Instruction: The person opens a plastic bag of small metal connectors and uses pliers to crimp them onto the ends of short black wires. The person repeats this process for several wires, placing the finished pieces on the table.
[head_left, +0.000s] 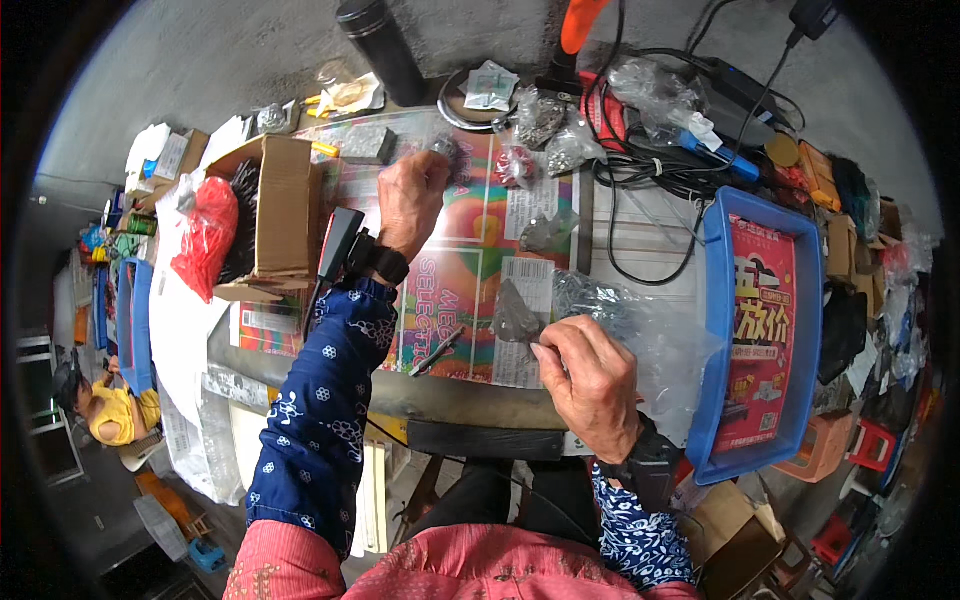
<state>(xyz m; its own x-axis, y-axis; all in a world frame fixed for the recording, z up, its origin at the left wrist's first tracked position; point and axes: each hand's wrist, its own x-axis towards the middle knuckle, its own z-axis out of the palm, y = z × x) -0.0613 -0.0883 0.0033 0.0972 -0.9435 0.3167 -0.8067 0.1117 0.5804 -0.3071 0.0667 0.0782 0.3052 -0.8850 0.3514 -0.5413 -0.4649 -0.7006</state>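
At the far side of the work surface, my left hand (410, 200) has its fingers drawn together. A small shiny grey thing (444, 150) shows at its fingertips, too blurred to name. Near the front, my right hand (590, 380) pinches the edge of a small see-through plastic bag (514, 315), which looks greyish. To the right of that bag, a larger clear plastic bag (600, 300) lies flat. Another small clear bag (548, 232) rests farther back. A black pen (437, 352) lies on the printed sheet (400, 340) between my hands.
On the right stands a blue tray (713, 350) with a red printed sheet inside. An open cardboard box (285, 210) and a red bag (208, 235) are at the left. Along the back are a black bottle (382, 50), a grey block (368, 145), tangled black cables (650, 165) and small filled bags (540, 118).
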